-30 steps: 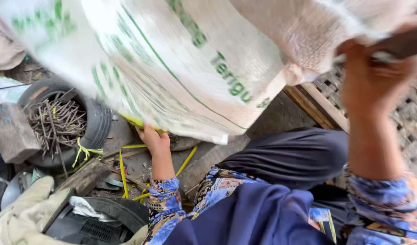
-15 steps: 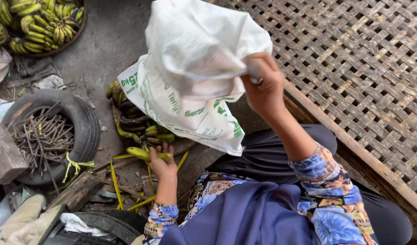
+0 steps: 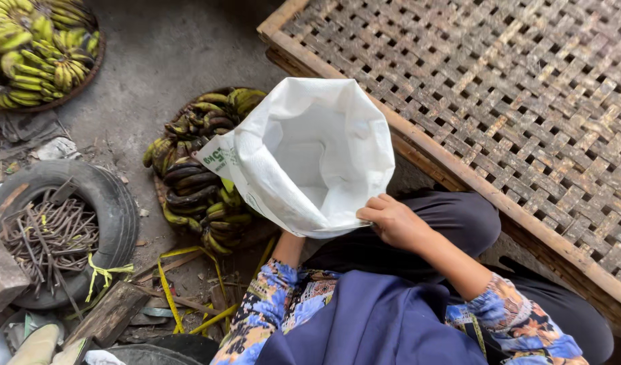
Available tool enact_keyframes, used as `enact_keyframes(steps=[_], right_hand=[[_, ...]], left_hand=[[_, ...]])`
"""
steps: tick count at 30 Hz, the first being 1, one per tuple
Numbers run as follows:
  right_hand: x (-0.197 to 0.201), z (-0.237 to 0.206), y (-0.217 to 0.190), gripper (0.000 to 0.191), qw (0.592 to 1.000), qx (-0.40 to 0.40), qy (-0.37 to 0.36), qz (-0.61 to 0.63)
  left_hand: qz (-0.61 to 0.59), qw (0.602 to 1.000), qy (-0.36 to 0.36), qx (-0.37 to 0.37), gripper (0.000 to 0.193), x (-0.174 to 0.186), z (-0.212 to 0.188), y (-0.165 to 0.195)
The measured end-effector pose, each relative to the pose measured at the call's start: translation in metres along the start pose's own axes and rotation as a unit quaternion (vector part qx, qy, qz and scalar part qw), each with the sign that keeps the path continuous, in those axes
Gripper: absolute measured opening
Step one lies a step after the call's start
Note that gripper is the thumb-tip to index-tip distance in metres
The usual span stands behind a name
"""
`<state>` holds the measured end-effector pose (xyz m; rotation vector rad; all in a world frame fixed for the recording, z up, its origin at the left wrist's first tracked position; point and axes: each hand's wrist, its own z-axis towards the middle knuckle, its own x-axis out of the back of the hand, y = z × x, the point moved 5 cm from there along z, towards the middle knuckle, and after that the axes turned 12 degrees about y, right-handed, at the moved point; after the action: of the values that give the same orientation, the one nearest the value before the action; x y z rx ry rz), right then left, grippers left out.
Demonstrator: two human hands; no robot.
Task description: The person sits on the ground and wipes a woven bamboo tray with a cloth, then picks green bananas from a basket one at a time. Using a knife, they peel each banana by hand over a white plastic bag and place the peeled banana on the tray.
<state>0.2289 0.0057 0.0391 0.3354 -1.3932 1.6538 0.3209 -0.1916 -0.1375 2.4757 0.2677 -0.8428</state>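
- The right hand (image 3: pixel 393 221) pinches the near rim of one white sack (image 3: pixel 310 155), holding its mouth wide open.
- The left hand is hidden under the sack, so I cannot tell its grip.
- The sack looks empty inside, with green print outside.
- Left of the sack lie two banana piles: one pile (image 3: pixel 199 169) touching it, one basket (image 3: pixel 37 54) far off.
- One tyre (image 3: pixel 114 209) full of sticks sits further left.

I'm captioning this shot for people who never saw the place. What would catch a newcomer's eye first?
First, the white woven sack at centre, its mouth held open by the right hand; the left hand is hidden beneath it. Next, the blackening bananas heaped left of it, and the old tyre filled with sticks at far left.
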Motion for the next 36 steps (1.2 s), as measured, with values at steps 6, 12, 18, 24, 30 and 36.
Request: enact_keyframes(steps=[6,12,18,24,30,36], right_hand=[[-0.036,-0.011,0.037,0.072,0.968,-0.182,-0.147,0.090],[-0.072,-0.028,0.141,0.034,0.845,-0.415,-0.295,-0.162],[-0.071,-0.060,0.162,0.036,0.781,-0.475,-0.343,-0.217],[-0.057,-0.044,0.129,0.042,0.821,-0.417,-0.319,-0.226],[-0.033,0.000,0.096,0.066,0.888,-0.333,-0.277,-0.156],[-0.051,0.038,0.123,0.073,0.894,-0.347,-0.181,-0.221]], left_hand=[[0.020,0.998,0.065,0.002,0.041,0.011,0.005,-0.029],[0.027,0.962,0.247,-0.117,0.041,0.066,0.011,0.028],[0.025,0.984,0.147,-0.096,0.040,0.014,0.020,0.023],[0.085,0.996,0.028,0.004,0.039,-0.058,0.032,-0.007],[0.170,0.979,0.113,-0.003,0.039,-0.034,0.047,-0.001],[0.206,0.922,0.287,-0.161,0.038,0.052,0.013,0.047]])
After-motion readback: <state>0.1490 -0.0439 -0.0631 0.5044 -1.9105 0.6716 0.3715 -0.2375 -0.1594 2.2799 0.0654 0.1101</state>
